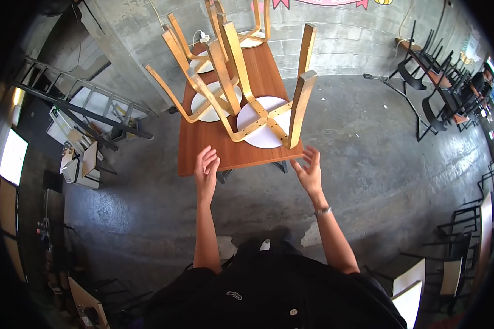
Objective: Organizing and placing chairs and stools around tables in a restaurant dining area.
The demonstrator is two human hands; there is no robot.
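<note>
My left hand (207, 166) is raised by the front left part of a brown wooden table (214, 152), fingers loosely curled and apart, holding nothing. At the table's front right corner is my right hand (309, 168), also bare of any object, fingers spread; whether it touches the edge I cannot tell. Upside down on the tabletop, between and beyond the hands, rests a stool with a round white seat (253, 135) and bent wooden legs. A second upturned stool (208, 113) stands beside it to the left, and more upturned stools are behind them.
A metal ladder (94, 98) and stacked boards (80, 164) stand at the left. Along the right wall, black chairs (436, 109) rest on a long table. More chairs and tables line the lower right. A concrete block wall (333, 45) rises behind the stools.
</note>
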